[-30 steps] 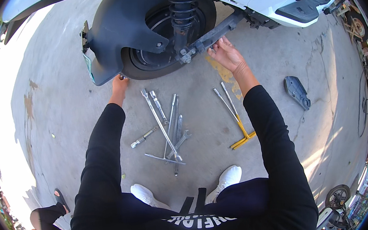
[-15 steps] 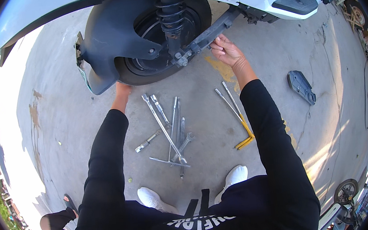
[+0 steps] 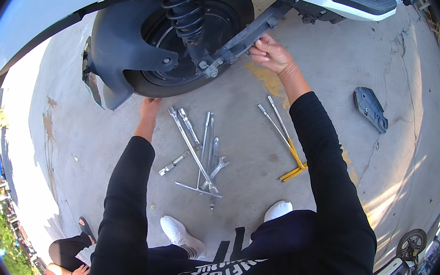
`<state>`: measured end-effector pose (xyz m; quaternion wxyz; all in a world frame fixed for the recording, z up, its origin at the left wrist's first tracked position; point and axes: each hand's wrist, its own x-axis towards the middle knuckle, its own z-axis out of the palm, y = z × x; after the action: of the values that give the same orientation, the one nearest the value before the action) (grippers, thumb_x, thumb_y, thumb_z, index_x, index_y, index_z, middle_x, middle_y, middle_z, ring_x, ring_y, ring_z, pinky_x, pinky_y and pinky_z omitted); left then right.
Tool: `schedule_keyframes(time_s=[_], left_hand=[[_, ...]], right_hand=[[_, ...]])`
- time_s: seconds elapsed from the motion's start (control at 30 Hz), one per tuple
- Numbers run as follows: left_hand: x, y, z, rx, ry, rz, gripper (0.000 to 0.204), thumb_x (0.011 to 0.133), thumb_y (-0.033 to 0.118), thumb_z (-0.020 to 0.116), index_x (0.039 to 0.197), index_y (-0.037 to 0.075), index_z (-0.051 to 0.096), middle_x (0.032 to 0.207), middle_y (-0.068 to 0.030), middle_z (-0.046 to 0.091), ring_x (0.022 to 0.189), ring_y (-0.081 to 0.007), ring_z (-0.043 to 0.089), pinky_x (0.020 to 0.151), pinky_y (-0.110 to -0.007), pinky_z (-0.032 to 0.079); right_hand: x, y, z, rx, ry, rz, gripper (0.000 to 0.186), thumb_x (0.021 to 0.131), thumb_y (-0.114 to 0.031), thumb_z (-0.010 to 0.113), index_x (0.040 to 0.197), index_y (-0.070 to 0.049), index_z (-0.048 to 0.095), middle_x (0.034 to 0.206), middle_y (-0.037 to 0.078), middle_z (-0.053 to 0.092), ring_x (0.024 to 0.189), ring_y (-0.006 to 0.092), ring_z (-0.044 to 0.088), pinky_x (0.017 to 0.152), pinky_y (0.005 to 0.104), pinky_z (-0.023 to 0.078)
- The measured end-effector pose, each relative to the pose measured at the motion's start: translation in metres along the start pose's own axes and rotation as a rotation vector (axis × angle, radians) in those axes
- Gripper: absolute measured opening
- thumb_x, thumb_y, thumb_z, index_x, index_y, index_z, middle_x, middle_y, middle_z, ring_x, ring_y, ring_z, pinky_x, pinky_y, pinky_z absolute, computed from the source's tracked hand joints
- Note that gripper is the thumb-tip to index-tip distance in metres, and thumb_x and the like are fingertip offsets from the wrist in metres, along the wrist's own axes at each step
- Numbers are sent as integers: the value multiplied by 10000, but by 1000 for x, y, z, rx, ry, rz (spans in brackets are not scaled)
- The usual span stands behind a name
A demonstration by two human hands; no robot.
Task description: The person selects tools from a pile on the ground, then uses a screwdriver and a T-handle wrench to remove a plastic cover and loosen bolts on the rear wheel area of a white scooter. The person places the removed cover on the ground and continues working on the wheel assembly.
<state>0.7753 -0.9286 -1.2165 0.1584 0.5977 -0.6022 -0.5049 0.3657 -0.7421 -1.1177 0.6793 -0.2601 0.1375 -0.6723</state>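
A scooter's rear wheel point(image 3: 190, 45) with a black tyre, coil shock absorber point(image 3: 184, 16) and dark mudguard point(image 3: 122, 57) stands in front of me. My left hand point(image 3: 149, 106) reaches under the bottom of the tyre, its fingers hidden against the rubber. My right hand point(image 3: 270, 53) grips the grey swing-arm bar point(image 3: 252, 31) beside the axle nut point(image 3: 212, 70). Several silver wrenches and socket bars point(image 3: 200, 150) lie on the concrete between my arms.
Two long T-handle wrenches with yellow grips point(image 3: 283, 136) lie right of the pile. A black plastic cover point(image 3: 371, 108) rests on the concrete point(image 3: 382, 58) further right. Another person point(image 3: 65, 264) crouches at lower left. My white shoes point(image 3: 182, 235) sit near the tools.
The view has tilted closer to the wheel, which now fills more of the top. My right hand stays on the bar and my left hand stays under the tyre.
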Motion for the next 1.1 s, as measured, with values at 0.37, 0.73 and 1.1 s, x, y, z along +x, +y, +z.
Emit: schedule_keyframes(time_s=[0.37,0.73,1.1], left_hand=[[-38,-11,-16,-125,138,-145,646,937,280,569,1472,53,287,1539,-126,270,1431,-269,218,1133,-391,206],[-111,-35,-16,-254,27,-336,403,957,254,542,1295,35,522,1298,-87,544,1236,-214,455,1028,-414,355],[-148,-25,2,-523,-113,-360,269,983,180,491,1183,19,572,1064,-102,638,1009,-206,612,874,-364,494]], right_hand=[[0,-29,4,-833,251,121,185,876,-205,693,974,-56,644,733,20,614,664,99,546,558,253,436],[-19,5,46,-1547,660,-325,422,855,-359,690,706,30,627,636,164,565,592,278,536,578,380,438],[6,-64,-34,263,-21,-263,292,919,-280,579,1083,-41,606,1094,114,651,1079,283,575,996,448,418]])
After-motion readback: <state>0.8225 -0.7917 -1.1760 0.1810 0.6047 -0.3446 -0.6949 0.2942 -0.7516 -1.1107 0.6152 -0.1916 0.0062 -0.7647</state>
